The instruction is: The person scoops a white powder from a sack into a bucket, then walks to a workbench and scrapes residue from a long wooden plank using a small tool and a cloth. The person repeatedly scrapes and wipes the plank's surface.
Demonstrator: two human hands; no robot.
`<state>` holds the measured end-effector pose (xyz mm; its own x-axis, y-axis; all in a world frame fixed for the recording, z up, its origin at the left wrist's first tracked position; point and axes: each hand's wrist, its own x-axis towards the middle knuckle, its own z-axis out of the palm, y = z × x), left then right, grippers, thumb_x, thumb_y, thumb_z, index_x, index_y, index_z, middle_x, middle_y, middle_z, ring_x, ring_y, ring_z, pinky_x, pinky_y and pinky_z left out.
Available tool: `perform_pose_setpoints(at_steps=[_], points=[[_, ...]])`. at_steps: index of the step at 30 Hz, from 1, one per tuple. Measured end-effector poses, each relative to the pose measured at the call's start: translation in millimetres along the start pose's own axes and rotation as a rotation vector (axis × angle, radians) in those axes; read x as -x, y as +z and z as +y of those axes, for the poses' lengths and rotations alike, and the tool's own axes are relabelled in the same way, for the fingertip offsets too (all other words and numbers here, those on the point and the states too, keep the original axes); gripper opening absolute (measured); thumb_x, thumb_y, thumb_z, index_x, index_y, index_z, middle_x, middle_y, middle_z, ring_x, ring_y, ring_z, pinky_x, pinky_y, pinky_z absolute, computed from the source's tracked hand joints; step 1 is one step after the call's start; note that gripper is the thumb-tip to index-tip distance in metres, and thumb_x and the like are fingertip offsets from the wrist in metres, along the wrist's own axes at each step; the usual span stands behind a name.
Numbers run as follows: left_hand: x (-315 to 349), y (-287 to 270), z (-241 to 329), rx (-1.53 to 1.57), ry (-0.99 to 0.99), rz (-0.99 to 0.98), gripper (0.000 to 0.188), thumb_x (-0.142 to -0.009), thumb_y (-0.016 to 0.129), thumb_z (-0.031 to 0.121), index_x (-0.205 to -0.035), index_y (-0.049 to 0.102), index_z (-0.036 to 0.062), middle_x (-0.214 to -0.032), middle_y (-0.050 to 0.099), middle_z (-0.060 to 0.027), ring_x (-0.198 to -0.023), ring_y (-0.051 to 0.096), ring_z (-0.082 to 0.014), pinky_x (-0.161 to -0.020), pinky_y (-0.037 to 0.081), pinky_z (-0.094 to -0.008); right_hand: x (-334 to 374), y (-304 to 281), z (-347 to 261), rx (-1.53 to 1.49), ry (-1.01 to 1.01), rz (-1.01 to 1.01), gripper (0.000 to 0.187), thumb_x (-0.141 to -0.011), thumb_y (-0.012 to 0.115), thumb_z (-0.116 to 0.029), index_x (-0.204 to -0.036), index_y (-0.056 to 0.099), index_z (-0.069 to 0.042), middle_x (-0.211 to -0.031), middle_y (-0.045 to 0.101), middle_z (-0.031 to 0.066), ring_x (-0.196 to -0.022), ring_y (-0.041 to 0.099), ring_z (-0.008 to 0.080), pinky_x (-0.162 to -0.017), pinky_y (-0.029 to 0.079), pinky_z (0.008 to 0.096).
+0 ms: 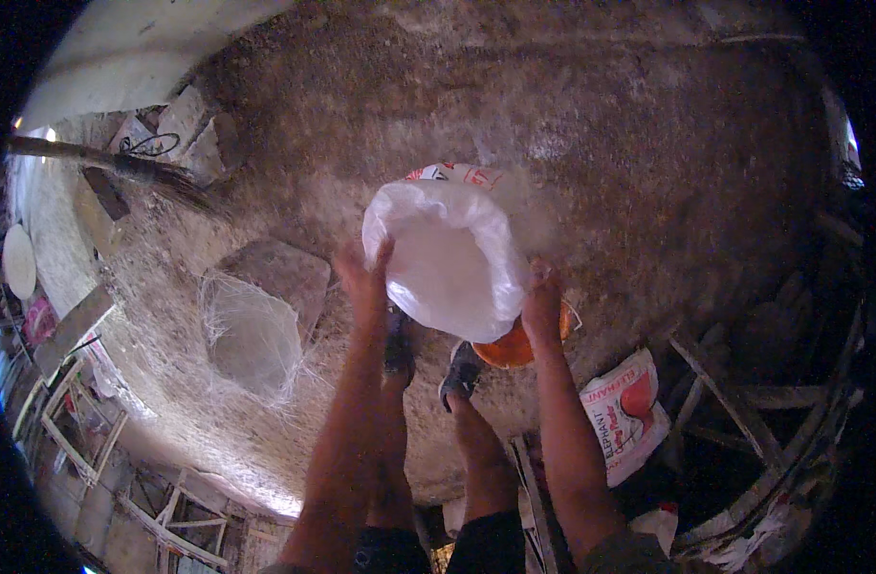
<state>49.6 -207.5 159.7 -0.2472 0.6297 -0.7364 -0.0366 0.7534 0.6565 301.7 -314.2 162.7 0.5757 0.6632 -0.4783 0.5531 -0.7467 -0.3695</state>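
Between left hand (366, 271) and right hand (543, 295), gripping a white sack (503, 270) by opposite sides of its gaping mouth, closed firmly on the rim; just above an orange bucket (505, 353) near the right grip, with pale contents (436, 263) too dim to identify. Apparently steadying the sack, calling next for even, two-sided support.

- Dark, near-black shorts (491, 547), with a small, faint round mark on the left leg.
- Dark shoes (460, 369), the right one showing a paler edge.
- Dark brownish right sleeve (634, 555), short of the forearm.
- Bare forearms (347, 421).
- Bare lower legs (482, 454).
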Motion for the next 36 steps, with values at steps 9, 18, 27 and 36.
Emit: perform_pose_setpoints(at_steps=[9, 18, 27, 36], points=[[-11, 42, -86, 0.552, -0.157, 0.178, 0.048, -0.103, 0.053, 0.041, -0.129, 0.056, -0.0001, -0.112, 0.065, -0.0153, -0.100, 0.065, -0.0282, -0.091, 0.053, -0.0422, -47, 71, -127, 0.121, -0.054, 0.086, 0.051, -0.104, 0.049, -0.046, -0.118, 0.062, 0.002, -0.114, 0.068, 0.0275, -0.103, 0.067, 0.0440, -0.087, 0.055, 0.0497], [-61, -71, -111, 0.536, -0.620, -0.167, 0.049, -0.097, 0.059, 0.033, -0.133, 0.058, 0.0001, -0.126, 0.065, -0.0161, -0.113, 0.064, -0.0337, -0.100, 0.052, -0.0472, -165, 41, -17, -0.775, 0.408, -0.419, 0.057, -0.102, 0.050, -0.050, -0.110, 0.069, 0.002, -0.093, 0.072, 0.0196, -0.078, 0.070, 0.0306, -0.074, 0.056, 0.0458], [-48, -8, -7, -0.929, 0.441, -0.115, 0.047, -0.096, 0.066, 0.043, -0.126, 0.063, 0.0071, -0.117, 0.066, -0.0177, -0.117, 0.060, -0.0376, -0.098, 0.049, -0.0472, -32, 31, -84, -0.017, -0.536, -0.191, 0.021, -0.095, 0.059, -0.016, -0.111, 0.063, -0.003, -0.113, 0.064, 0.0203, -0.111, 0.061, 0.0404, -0.099, 0.048, 0.0501], [28, -15, -33, -0.744, 0.549, 0.403, 0.061, -0.087, 0.079, 0.027, -0.136, 0.048, 0.0078, -0.123, 0.057, -0.0213, -0.114, 0.057, -0.0381, -0.106, 0.041, -0.0467, -65, 158, -46, 0.580, -0.639, -0.151, 0.058, -0.096, 0.061, -0.026, -0.146, 0.048, -0.001, -0.144, 0.050, 0.0289, -0.136, 0.046, 0.0453, -0.118, 0.034, 0.0509]])
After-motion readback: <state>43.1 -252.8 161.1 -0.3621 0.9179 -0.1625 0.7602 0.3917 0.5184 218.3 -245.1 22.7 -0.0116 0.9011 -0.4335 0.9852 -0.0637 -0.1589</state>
